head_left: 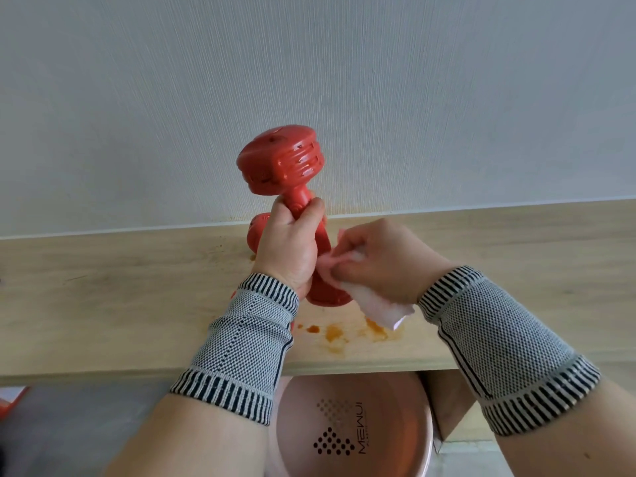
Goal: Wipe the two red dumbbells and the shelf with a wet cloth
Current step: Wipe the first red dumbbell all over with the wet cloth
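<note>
Dumbbells, two: one gripped upright, one behind.

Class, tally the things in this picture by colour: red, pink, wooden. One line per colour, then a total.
Red: 2 – held dumbbell, second dumbbell behind it
Pink: 2 – cloth, basin
Wooden: 1 – shelf
Total: 5

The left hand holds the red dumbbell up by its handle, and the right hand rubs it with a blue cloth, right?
Almost. In the head view the left hand does hold the red plastic dumbbell up by its handle, and the right hand does rub it with a cloth, but the folded cloth is pale pink and white, not blue.
</note>
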### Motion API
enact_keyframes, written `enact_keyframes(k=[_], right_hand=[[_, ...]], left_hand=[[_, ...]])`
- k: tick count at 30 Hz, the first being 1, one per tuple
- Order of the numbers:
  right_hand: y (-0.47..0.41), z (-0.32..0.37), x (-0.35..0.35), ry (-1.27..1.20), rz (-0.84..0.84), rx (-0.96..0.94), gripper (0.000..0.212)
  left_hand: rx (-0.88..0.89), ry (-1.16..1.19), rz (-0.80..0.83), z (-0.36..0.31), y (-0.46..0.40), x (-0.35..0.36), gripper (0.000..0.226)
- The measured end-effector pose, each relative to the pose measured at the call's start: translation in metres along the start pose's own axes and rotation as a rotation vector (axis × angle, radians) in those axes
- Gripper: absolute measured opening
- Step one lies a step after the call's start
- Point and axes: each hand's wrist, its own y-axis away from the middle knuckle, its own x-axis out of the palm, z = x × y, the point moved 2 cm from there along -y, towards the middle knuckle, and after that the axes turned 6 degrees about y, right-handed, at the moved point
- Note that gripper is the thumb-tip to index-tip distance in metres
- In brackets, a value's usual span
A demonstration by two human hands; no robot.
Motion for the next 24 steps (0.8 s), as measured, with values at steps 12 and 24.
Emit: enact_keyframes(k=[12, 24], right_hand=[[-0.004, -0.006, -0.005, -0.057, -0.075, 0.042, 0.019], [-0.002, -0.017, -0.010, -0.234, -0.073, 0.120, 0.026]], left_hand=[[0.043, 0.002, 0.006, -0.003, 0.000, -0.003, 0.013], [-0.090, 0.223, 0.044, -0.011, 0.005, 0.002, 0.046]])
